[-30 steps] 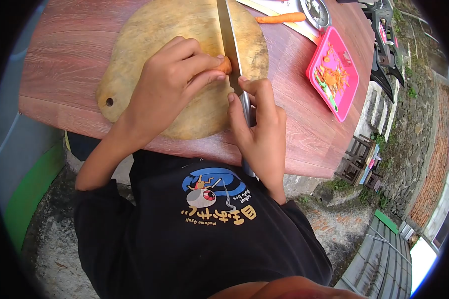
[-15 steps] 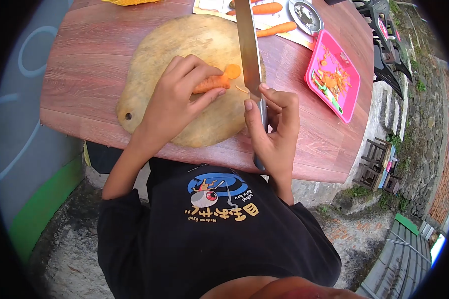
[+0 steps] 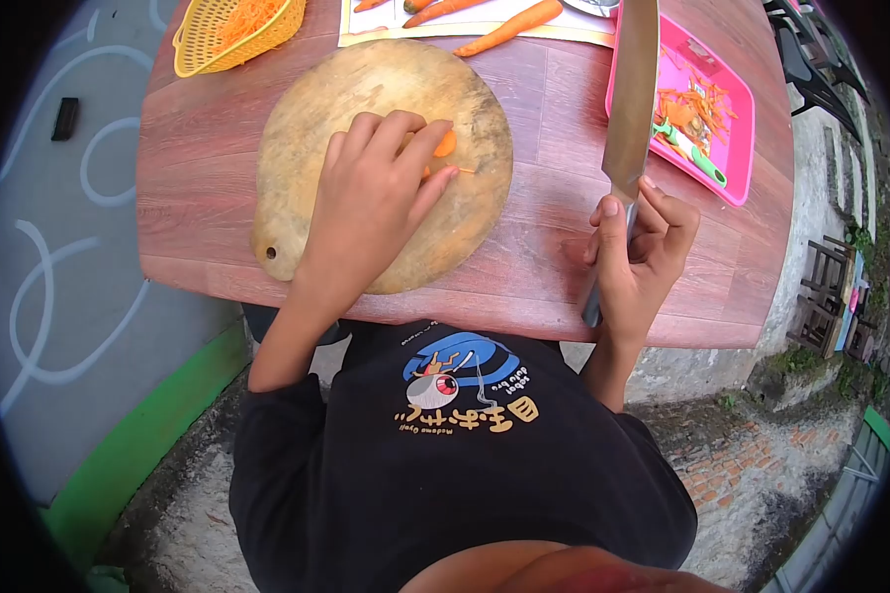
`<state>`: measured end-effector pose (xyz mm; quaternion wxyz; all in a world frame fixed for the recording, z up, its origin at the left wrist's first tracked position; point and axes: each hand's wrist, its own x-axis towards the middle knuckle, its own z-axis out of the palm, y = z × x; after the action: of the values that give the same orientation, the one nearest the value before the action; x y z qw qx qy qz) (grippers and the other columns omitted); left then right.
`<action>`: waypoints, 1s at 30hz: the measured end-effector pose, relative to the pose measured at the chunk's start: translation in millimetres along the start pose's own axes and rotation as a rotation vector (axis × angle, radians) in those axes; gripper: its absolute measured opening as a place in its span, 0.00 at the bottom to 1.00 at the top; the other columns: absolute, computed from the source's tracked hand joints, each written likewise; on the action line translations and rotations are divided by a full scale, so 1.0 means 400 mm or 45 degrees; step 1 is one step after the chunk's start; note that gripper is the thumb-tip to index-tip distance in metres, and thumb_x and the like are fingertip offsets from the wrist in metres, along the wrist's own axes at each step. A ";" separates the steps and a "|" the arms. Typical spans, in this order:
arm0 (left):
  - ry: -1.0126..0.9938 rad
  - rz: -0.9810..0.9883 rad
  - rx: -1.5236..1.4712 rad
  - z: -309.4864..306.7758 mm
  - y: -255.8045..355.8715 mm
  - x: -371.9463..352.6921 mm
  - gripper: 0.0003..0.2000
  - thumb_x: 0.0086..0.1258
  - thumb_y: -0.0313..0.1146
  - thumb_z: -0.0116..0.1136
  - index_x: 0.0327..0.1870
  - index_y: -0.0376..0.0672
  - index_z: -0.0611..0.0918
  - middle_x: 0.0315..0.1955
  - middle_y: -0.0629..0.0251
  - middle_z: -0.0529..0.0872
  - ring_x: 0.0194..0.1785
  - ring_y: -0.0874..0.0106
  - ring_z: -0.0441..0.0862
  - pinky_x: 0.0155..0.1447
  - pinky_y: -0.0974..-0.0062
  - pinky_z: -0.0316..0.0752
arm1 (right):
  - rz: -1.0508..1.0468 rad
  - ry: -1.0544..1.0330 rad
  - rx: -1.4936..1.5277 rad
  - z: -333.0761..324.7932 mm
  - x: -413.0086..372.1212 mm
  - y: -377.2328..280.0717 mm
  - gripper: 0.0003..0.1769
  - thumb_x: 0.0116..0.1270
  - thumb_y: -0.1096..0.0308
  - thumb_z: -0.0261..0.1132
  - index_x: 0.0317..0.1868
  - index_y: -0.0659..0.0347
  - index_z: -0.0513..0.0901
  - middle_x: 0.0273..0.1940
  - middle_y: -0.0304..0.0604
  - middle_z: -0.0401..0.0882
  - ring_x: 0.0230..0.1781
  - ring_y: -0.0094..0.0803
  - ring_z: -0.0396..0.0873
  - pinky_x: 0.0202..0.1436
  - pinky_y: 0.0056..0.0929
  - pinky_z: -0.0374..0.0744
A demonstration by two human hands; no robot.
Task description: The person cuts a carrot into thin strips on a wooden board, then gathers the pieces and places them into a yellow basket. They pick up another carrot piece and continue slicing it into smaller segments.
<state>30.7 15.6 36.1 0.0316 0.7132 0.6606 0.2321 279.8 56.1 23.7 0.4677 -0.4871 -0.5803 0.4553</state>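
A round wooden cutting board (image 3: 386, 84) lies on the reddish table. My left hand (image 3: 374, 183) is over its middle, fingers curled down onto a carrot that is mostly hidden beneath them. An orange carrot slice (image 3: 445, 144) shows beside the fingertips, and a thin strip of carrot lies by the thumb. To the right of the board, my right hand (image 3: 643, 237) grips a large knife (image 3: 631, 109) near where blade and handle meet, with the blade pointing away from me and the handle towards my body.
Beyond the board, several whole carrots (image 3: 509, 27) rest on a printed sheet (image 3: 366, 28). At the back left is a yellow basket (image 3: 193, 49) of shredded carrot. A pink tray (image 3: 742, 119) with peelings and a green-handled peeler (image 3: 690, 155) stands right, partly behind the knife.
My right hand has carried the knife rightwards, off the board and over towards the pink tray. My left hand now covers more of the carrot. The view has shifted, showing more of the yellow basket.
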 end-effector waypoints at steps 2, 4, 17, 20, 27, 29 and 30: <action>-0.055 0.026 0.036 -0.001 0.005 0.009 0.21 0.65 0.35 0.71 0.59 0.42 0.83 0.48 0.63 0.83 0.53 0.61 0.78 0.58 0.63 0.73 | -0.020 0.021 0.000 -0.007 0.007 0.015 0.18 0.72 0.80 0.68 0.59 0.66 0.73 0.53 0.43 0.75 0.53 0.28 0.83 0.46 0.25 0.80; -0.089 0.128 0.021 0.002 0.006 0.015 0.18 0.66 0.34 0.69 0.57 0.43 0.84 0.46 0.64 0.82 0.53 0.63 0.78 0.54 0.64 0.71 | -0.046 0.043 0.000 -0.011 0.011 0.021 0.19 0.72 0.80 0.68 0.59 0.66 0.73 0.53 0.44 0.76 0.53 0.28 0.83 0.47 0.25 0.80; -0.197 0.373 0.151 0.000 0.025 0.031 0.14 0.57 0.32 0.67 0.44 0.49 0.82 0.38 0.66 0.75 0.45 0.65 0.76 0.48 0.66 0.69 | 0.011 0.041 0.021 -0.006 0.008 0.012 0.21 0.73 0.79 0.66 0.62 0.63 0.69 0.55 0.50 0.78 0.41 0.24 0.82 0.39 0.21 0.78; -0.175 0.377 0.155 0.005 0.022 0.032 0.12 0.56 0.33 0.67 0.41 0.50 0.81 0.37 0.66 0.74 0.44 0.65 0.75 0.46 0.65 0.69 | 0.015 0.051 0.074 0.003 0.010 0.004 0.21 0.74 0.79 0.65 0.62 0.62 0.68 0.52 0.51 0.80 0.31 0.19 0.78 0.31 0.19 0.75; -0.220 0.474 0.111 0.010 0.006 0.044 0.09 0.59 0.36 0.68 0.39 0.51 0.81 0.37 0.65 0.74 0.45 0.65 0.75 0.46 0.66 0.71 | -0.050 0.115 0.094 0.005 0.024 0.005 0.21 0.75 0.80 0.64 0.62 0.60 0.67 0.47 0.48 0.82 0.26 0.17 0.74 0.26 0.17 0.71; -0.248 0.490 0.122 0.010 0.004 0.049 0.09 0.60 0.36 0.68 0.39 0.50 0.81 0.38 0.65 0.75 0.45 0.65 0.76 0.47 0.66 0.72 | -0.042 0.121 0.115 -0.001 0.025 0.003 0.21 0.75 0.79 0.64 0.62 0.60 0.67 0.46 0.48 0.82 0.26 0.16 0.74 0.26 0.17 0.71; -0.258 0.518 0.127 0.012 -0.001 0.052 0.09 0.60 0.36 0.68 0.38 0.49 0.80 0.37 0.65 0.75 0.46 0.65 0.76 0.47 0.66 0.72 | -0.031 0.121 0.135 -0.003 0.026 0.001 0.20 0.75 0.79 0.64 0.62 0.60 0.67 0.45 0.47 0.82 0.26 0.16 0.74 0.25 0.17 0.71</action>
<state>32.6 36.7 37.9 0.0150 0.8520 0.5074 0.1282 280.2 66.4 24.5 0.5254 -0.4756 -0.5382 0.4562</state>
